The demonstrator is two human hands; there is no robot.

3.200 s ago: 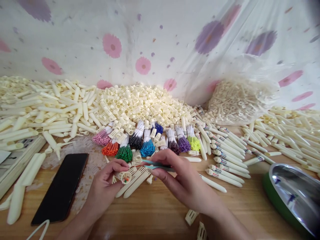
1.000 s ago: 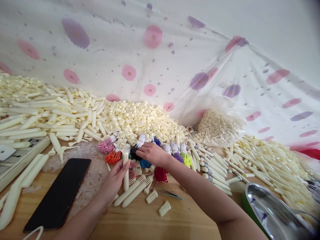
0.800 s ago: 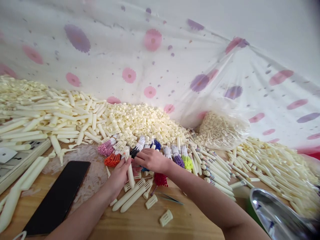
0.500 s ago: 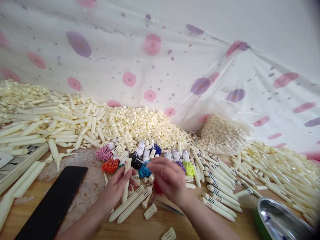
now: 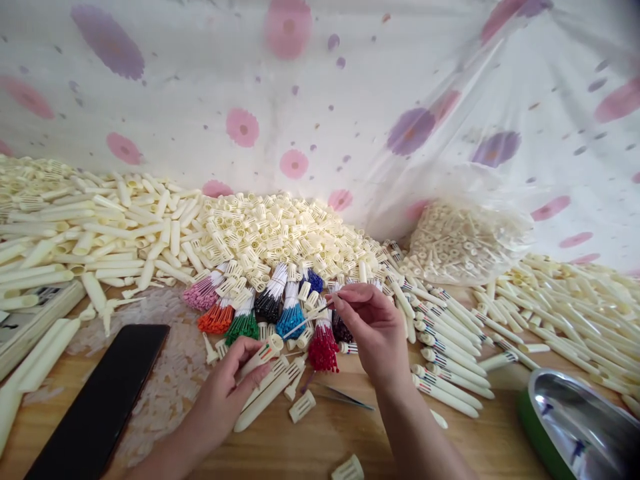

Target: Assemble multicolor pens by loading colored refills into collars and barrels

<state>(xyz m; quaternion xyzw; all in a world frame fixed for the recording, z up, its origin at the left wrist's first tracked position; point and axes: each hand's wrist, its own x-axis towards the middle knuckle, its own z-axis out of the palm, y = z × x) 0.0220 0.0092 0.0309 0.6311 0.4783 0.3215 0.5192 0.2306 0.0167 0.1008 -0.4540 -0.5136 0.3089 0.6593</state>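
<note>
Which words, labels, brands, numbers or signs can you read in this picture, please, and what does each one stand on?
There are none that can be read.
Phone: dark screen, no visible text.
Patterned sheet: flowers and dots, no lettering visible.
Pale box at the left edge: dark marks, too blurred to read.
Cream slotted piece in the left hand: no lettering discernible.

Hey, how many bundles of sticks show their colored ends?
8, roughly left to right: pink bundle, orange bundle, green bundle, black bundle, light blue bundle, dark blue bundle farther back, red bundle, and maroon bundle beside the right hand, which may hide more.
</note>
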